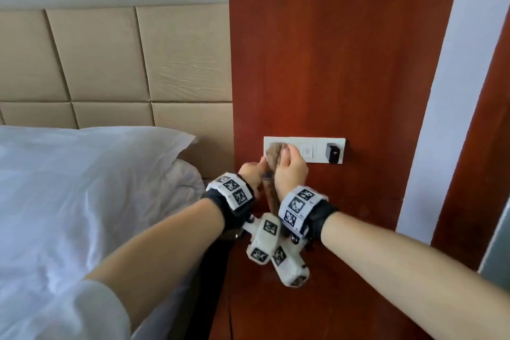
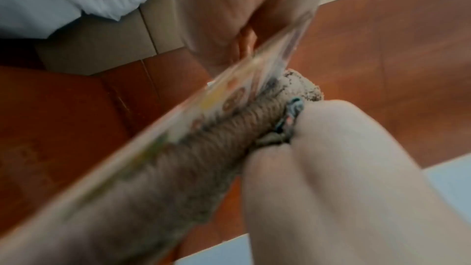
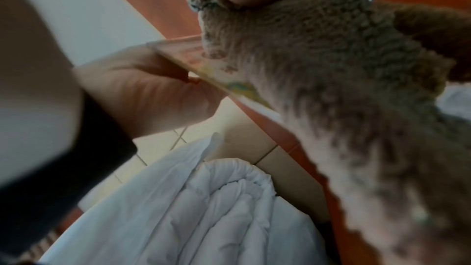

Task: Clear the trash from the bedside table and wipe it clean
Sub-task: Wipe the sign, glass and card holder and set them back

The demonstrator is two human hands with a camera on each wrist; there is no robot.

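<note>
My right hand point(image 1: 291, 167) grips a brown terry cloth point(image 1: 273, 153) in front of the white switch panel point(image 1: 303, 149). The cloth point(image 3: 318, 51) bunches under my fingers and its tail hangs down between my wrists. My left hand point(image 1: 252, 174) pinches a thin flat card point(image 2: 229, 96) with coloured print, held on edge. The cloth point(image 2: 203, 148) lies along one face of the card point(image 3: 203, 67). The reddish wooden bedside table point(image 1: 345, 312) lies below my wrists, and I see no trash on the part in view.
A black plug point(image 1: 332, 153) sits in the socket at the panel's right end. The wooden wall panel point(image 1: 331, 63) rises behind it. The bed with its white pillow point(image 1: 96, 163) and padded beige headboard point(image 1: 110, 58) is close on the left. A white wall strip point(image 1: 441, 119) runs on the right.
</note>
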